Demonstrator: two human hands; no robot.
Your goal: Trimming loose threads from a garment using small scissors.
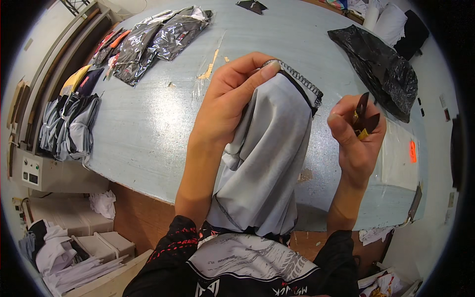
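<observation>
My left hand (225, 101) pinches the top edge of a light grey piece of fabric (269, 143) between thumb and fingers. The cloth hangs down in folds toward my lap, and dark overlock stitching runs along its raised upper edge. To the right of the cloth, my right hand (358, 136) is closed around small thread snips (365, 119) with dark blades and yellow on the handles. The blades point up and stand apart, clear of the fabric.
A light blue table (148, 128) spans the view. Plastic-bagged garments (158, 42) lie far left, with tied grey fabric bundles (71, 123) nearer. A black plastic bag (378, 69) lies far right. Beside the table's left side stands a machine with a control box (42, 171), above cardboard boxes (74, 215).
</observation>
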